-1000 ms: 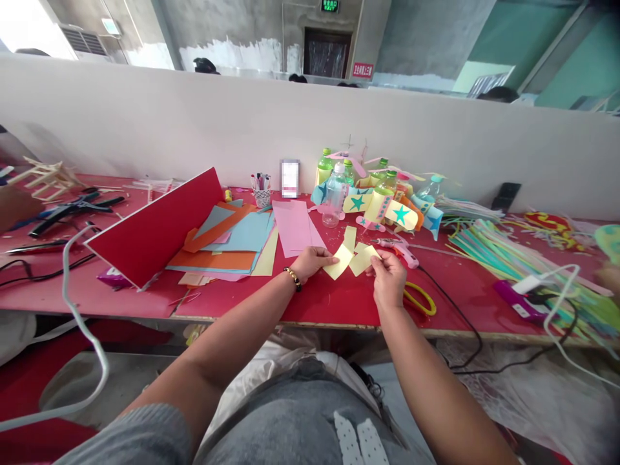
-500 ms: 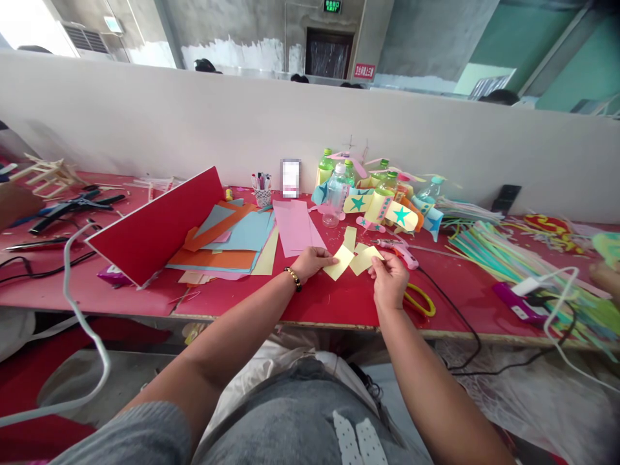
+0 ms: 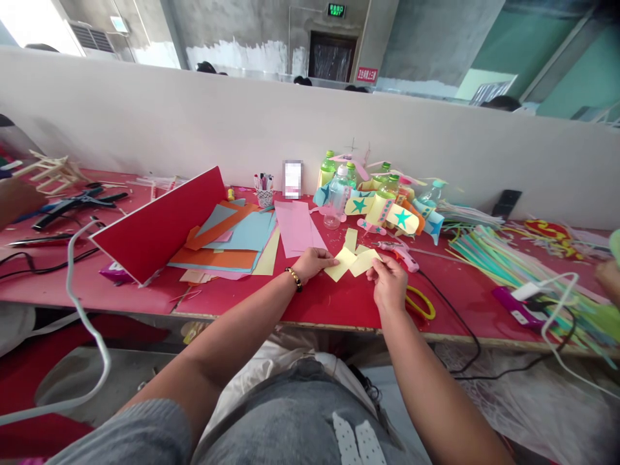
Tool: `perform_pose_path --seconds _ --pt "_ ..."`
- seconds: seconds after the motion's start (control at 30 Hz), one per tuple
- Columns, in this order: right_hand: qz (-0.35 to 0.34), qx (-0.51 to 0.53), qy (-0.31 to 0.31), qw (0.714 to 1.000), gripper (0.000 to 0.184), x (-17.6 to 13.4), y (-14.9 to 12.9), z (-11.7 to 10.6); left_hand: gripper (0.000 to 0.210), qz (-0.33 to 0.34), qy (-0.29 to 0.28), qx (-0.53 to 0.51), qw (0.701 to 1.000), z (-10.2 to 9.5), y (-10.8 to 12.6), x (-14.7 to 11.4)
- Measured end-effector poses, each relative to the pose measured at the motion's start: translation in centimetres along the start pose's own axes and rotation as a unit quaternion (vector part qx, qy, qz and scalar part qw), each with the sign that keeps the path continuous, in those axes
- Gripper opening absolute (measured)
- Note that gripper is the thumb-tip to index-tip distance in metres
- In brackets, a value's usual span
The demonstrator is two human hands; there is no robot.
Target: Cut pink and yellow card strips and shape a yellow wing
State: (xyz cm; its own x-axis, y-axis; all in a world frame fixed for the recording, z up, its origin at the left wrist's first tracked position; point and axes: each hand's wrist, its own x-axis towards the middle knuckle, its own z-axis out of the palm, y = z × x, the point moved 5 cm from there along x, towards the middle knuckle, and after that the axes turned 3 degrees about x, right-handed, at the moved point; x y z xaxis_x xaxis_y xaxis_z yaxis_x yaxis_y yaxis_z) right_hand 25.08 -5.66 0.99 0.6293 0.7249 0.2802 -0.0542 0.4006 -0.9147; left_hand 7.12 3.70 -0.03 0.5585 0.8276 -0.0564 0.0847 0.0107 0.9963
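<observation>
My left hand [image 3: 314, 266], with a beaded bracelet at the wrist, pinches a pale yellow piece of paper [image 3: 340, 267] by its left corner. Another pale yellow piece of paper [image 3: 363, 263] is pinched at its right edge by my right hand [image 3: 389, 279]. The two pieces meet or overlap in the middle, just above the red tabletop [image 3: 339, 303]. Behind them lies a yellow paper strip [image 3: 351, 239]. A pink glue gun [image 3: 403, 256] rests beyond my right hand, and the yellow handle of a tool [image 3: 420, 303] shows beside that wrist.
Plastic bottles with paper wings [image 3: 382, 206] stand at the back, near a pen cup [image 3: 264, 195]. Coloured paper sheets [image 3: 232, 239] lie left beside a tilted red board [image 3: 162, 226]. Paper strips [image 3: 504, 258] and a purple power strip [image 3: 520, 309] are on the right. Other people's hands show at both sides.
The two yellow pieces have come closer together, the right one shifting left toward the other. Both hands keep their pinch. The view has shifted slightly.
</observation>
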Motion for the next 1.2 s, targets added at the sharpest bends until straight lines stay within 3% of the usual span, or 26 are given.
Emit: perform_pose_path --seconds 0.3,0.8,1.2 --pt "0.061 0.030 -0.060 0.996 0.028 -0.4 0.4 1.2 0.043 0.033 -0.023 -0.002 0.999 0.4 -0.2 0.3" --pt "0.142 0.019 -0.104 0.984 0.027 -0.7 1.1 1.8 0.043 0.054 -0.043 -0.032 0.997 1.0 0.7 -0.3" --pt "0.098 0.013 -0.096 0.991 0.028 -0.7 0.5 1.7 0.055 0.044 -0.021 -0.011 0.999 0.8 1.2 -0.8"
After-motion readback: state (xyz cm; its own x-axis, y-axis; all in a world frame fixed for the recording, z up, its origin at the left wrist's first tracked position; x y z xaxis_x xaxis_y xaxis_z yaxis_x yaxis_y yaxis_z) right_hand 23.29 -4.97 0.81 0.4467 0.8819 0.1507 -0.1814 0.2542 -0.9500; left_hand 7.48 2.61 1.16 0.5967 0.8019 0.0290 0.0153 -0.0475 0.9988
